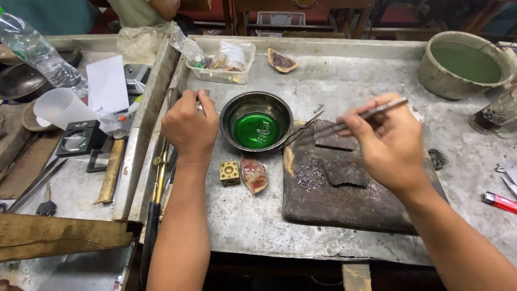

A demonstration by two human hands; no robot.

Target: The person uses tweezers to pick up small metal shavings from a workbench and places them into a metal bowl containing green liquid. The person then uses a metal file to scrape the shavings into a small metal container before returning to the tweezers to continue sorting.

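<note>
Two bare forearms reach up from the bottom edge over a scuffed metal worktop (258,226). The right hand (390,148), at about 3 o'clock from the frame's centre, has its fingers closed around long metal tweezers (344,123), whose tips point toward 9 o'clock and end at the rim of a small steel bowl (256,127) holding green liquid with a few small pale pieces in it. Below the tweezers lies a dark, charred slab (350,199), carrying a scatter of tiny metal links (311,175) and two flat dark blocks (335,141). The left hand (189,126), at 9 o'clock from the bowl, is curled with its fingers closed on a small metal item near the bowl's rim; what that item is cannot be made out. At 6 o'clock from the bowl sit a small brass cube (229,173) with round hollows and a reddish shell-like dish (254,174), just beside each other. A clear plastic tub (221,63) of small packets stands at 11 o'clock from the bowl, a large pale basin (466,64) of green liquid at 2 o'clock, and a red lighter (499,202) lies at the right edge.
</note>
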